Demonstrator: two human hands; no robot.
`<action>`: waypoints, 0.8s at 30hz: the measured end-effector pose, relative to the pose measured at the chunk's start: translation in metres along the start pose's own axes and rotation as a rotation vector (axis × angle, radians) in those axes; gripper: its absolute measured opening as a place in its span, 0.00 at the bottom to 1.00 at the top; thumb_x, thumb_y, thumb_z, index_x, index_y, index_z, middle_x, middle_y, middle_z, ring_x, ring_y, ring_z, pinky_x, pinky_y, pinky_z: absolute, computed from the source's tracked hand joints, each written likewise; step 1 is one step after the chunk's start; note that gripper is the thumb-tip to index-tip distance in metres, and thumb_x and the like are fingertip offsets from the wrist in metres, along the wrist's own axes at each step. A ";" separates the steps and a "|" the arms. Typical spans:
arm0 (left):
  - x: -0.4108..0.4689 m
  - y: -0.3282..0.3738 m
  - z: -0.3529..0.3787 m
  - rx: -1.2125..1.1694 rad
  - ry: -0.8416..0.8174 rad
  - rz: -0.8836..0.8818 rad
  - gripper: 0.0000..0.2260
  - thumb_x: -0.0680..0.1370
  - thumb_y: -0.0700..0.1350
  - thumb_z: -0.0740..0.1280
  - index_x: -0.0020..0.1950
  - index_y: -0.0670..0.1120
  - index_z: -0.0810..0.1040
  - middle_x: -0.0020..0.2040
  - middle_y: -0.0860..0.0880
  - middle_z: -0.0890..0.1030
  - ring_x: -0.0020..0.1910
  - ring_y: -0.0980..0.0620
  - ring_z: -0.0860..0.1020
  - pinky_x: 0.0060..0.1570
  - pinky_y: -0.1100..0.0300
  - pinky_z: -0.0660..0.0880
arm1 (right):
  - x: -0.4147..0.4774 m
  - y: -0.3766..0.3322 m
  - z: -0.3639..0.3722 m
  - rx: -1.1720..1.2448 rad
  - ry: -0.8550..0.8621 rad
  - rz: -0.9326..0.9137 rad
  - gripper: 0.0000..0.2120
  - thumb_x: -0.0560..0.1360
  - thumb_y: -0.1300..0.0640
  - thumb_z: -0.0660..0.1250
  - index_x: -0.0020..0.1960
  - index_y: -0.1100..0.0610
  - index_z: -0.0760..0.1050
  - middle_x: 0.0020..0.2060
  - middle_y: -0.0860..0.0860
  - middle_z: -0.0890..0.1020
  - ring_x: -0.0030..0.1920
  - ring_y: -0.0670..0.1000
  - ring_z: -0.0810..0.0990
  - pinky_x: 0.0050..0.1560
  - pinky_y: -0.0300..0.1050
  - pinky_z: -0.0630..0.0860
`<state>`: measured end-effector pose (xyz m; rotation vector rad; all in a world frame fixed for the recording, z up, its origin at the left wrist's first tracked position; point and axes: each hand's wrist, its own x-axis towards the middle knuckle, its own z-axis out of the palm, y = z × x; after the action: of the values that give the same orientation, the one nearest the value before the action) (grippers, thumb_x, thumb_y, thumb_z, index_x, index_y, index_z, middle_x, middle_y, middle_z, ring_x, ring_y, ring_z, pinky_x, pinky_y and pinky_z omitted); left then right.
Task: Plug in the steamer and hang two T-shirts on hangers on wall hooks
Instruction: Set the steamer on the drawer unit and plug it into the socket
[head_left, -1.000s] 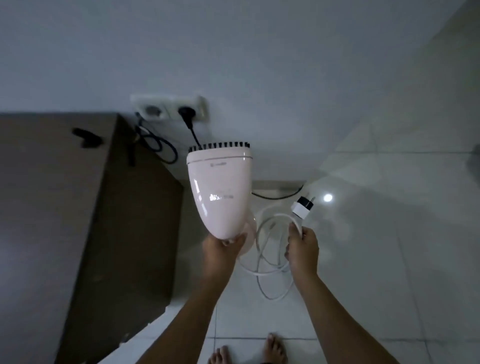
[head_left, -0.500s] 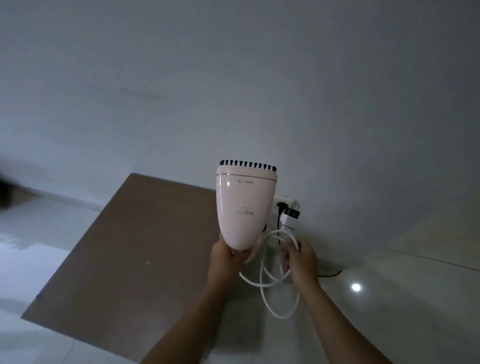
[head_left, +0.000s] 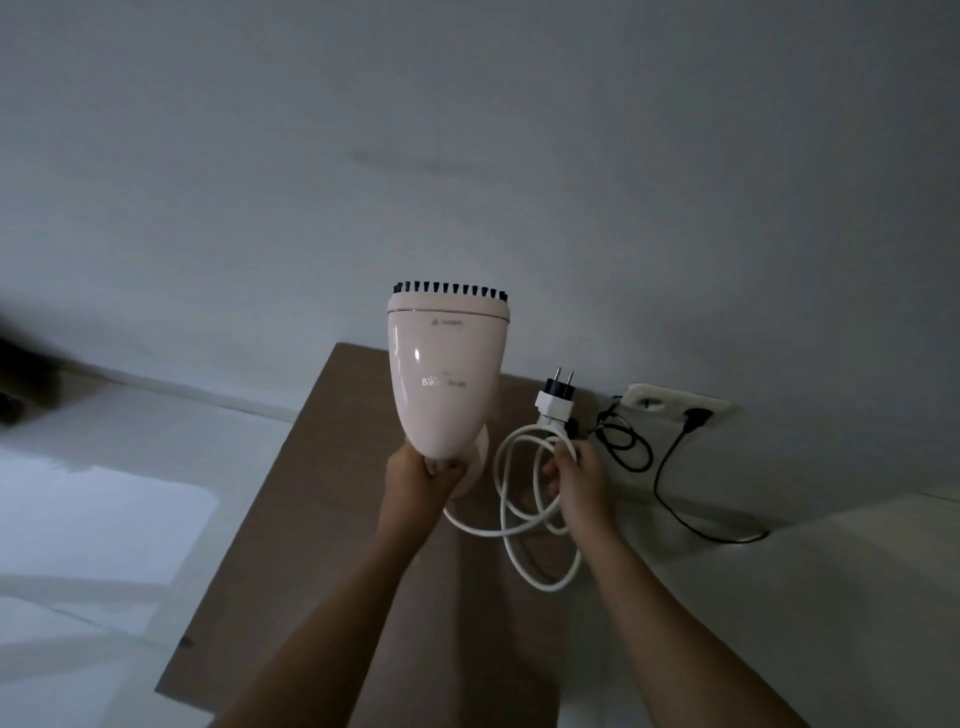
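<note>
Steamer (head_left: 444, 374), pale pink with a row of dark bristles (head_left: 449, 288) along its head, is the only task item in the single head view. It is held upright in the air in front of the grey wall (head_left: 467, 156) and above a brown tabletop (head_left: 322, 519). The left hand (head_left: 423, 478) has its fingers curled tight round the narrow lower end, which keeps the heavy head balanced on top and the body out of the other hand's way. The right hand (head_left: 574, 475) grips the gathered loops of the white cord (head_left: 511, 499) just below the plug (head_left: 557, 400). That probably keeps the slack from trailing or snagging, and it leaves the plug standing free with its two pins up towards the wall. Just to the right of the plug, but not touching it, is a double wall socket (head_left: 675, 408). Its right outlet holds a black plug (head_left: 696, 415), whose black cable (head_left: 670, 488) hangs down and runs off along the skirting. The left outlet looks free. Judging from this, plugging in is the step in hand and is not yet done: the pins would have to be turned to face the free outlet and pushed in. No T-shirts, hangers or wall hooks are in view.
</note>
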<state>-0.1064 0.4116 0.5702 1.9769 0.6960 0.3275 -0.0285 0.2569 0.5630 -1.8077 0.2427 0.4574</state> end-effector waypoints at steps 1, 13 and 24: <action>0.005 -0.004 -0.001 -0.003 0.000 -0.011 0.13 0.68 0.35 0.74 0.51 0.40 0.77 0.44 0.50 0.79 0.43 0.56 0.76 0.36 0.75 0.70 | 0.004 0.001 0.005 0.008 0.005 0.009 0.10 0.80 0.58 0.56 0.43 0.59 0.71 0.30 0.51 0.73 0.29 0.48 0.70 0.29 0.39 0.67; 0.031 -0.029 0.018 -0.052 -0.068 -0.111 0.17 0.69 0.37 0.74 0.56 0.37 0.76 0.47 0.48 0.78 0.47 0.53 0.76 0.36 0.75 0.69 | 0.034 0.026 0.009 -0.031 0.061 0.068 0.10 0.80 0.60 0.56 0.45 0.57 0.75 0.34 0.49 0.79 0.35 0.48 0.76 0.37 0.41 0.71; 0.038 -0.037 0.024 -0.045 -0.072 -0.081 0.18 0.70 0.39 0.73 0.58 0.40 0.75 0.50 0.53 0.76 0.49 0.58 0.74 0.41 0.71 0.68 | 0.045 0.046 0.007 -0.157 0.134 0.195 0.13 0.78 0.64 0.53 0.54 0.58 0.75 0.42 0.55 0.78 0.42 0.52 0.76 0.32 0.40 0.66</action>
<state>-0.0762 0.4307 0.5239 1.9027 0.7142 0.2202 -0.0073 0.2536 0.5017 -1.9801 0.4905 0.5039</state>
